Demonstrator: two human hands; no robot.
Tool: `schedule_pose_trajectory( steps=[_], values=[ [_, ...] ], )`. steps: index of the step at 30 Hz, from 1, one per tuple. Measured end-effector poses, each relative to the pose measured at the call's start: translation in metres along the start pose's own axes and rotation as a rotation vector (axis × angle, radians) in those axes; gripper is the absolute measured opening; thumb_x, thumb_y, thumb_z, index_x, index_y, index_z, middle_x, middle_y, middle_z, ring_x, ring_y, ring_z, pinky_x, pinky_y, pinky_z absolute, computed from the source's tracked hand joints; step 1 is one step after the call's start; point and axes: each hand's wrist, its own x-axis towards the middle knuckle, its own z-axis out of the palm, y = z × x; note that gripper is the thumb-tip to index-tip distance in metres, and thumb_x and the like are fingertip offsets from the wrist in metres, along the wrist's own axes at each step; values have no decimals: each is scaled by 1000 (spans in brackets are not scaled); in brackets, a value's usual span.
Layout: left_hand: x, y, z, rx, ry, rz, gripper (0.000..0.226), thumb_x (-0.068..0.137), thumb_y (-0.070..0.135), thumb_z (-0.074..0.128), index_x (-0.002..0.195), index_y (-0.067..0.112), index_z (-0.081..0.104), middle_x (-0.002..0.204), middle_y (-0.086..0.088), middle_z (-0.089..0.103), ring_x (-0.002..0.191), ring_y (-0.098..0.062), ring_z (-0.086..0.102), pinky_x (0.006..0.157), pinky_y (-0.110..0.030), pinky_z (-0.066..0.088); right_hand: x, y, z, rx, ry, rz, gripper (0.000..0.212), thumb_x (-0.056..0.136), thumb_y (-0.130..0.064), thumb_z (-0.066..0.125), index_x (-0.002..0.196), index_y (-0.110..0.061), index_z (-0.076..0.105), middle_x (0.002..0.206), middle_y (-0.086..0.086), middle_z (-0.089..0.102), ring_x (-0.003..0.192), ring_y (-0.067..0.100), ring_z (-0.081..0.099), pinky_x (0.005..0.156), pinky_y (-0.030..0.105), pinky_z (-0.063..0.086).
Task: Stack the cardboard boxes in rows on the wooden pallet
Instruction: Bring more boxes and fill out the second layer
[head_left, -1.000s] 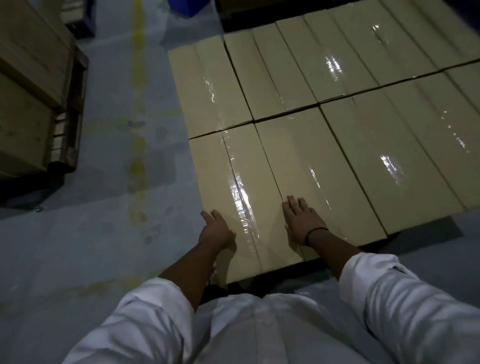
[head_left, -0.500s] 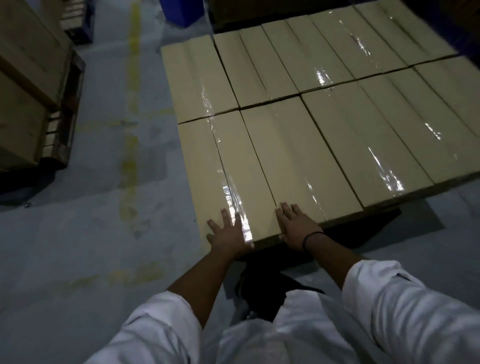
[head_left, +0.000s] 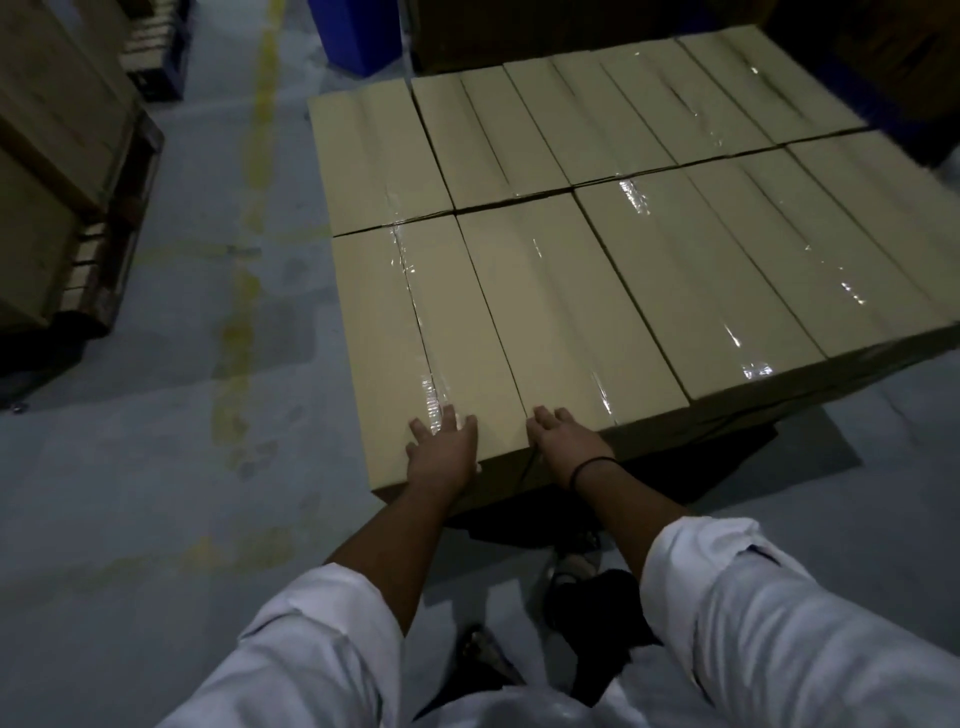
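As left grip (head_left: 441, 452) and right grip (head_left: 566, 447) lay flat, fingers straight, clamping nothing, on near edge of two front-row cardboard boxes (head_left: 561, 312) mid-frame, step looked like squaring row. Pallet hidden beneath. Next move probably called for even push, seams flush. Open floor (head_left: 182, 415) at left; another stack (head_left: 41, 156) upper left.

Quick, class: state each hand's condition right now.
Left hand: open, fingers flat on the leftmost front tan cardboard box.
Right hand: open, flat on the neighbouring tan cardboard box.
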Motion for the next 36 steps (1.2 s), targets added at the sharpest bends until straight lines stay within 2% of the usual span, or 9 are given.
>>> schedule_pose_trajectory(
  steps=[3, 5, 10, 18, 28, 36],
  values=[
    [1, 6, 4, 36, 34, -12, 78, 99, 31, 63, 160, 22, 16, 169, -14, 2, 145, -63, 7, 112, -66, 35, -3, -4, 2, 16, 38, 26, 74, 94, -9, 62, 155, -17, 20, 164, 11, 16, 148, 37, 20, 107, 52, 46],
    [1, 7, 7, 49, 53, -18, 77, 99, 31, 64, 160, 22, 17, 169, -14, 2, 145, -63, 8, 112, -65, 36, -5, -7, 1, 10, 51, 36, 77, 93, -10, 64, 156, -17, 19, 164, 12, 18, 148, 37, 20, 105, 52, 47],
    [2, 7, 14, 80, 97, -6, 77, 99, 32, 63, 160, 22, 19, 171, -8, -7, 145, -62, 12, 114, -62, 37, -8, -12, 0, -49, 103, 52, 69, 94, -8, 61, 153, -12, 26, 159, 15, 25, 143, 39, 29, 97, 49, 52],
    [4, 8, 4, 66, 48, -2, 78, 97, 32, 66, 161, 24, 21, 171, -4, 5, 146, -61, 12, 109, -62, 42, -6, -9, -2, -80, 129, 44, 60, 97, -9, 57, 151, -12, 30, 155, 15, 34, 137, 37, 39, 96, 47, 54],
    [7, 11, -3, 60, 5, -17, 79, 95, 32, 69, 160, 25, 25, 170, -3, 8, 147, -59, 11, 109, -62, 41, -1, -4, -9, -155, 104, -15, 50, 101, -8, 50, 149, -7, 35, 148, 15, 44, 129, 36, 48, 97, 46, 53],
    [7, 11, -2, 65, 14, -14, 79, 95, 33, 70, 160, 25, 26, 170, -4, 9, 147, -59, 13, 110, -62, 41, 3, 6, -11, -215, 89, -109, 50, 99, -11, 54, 146, -5, 37, 143, 17, 47, 120, 36, 53, 92, 46, 55]
  ],
)
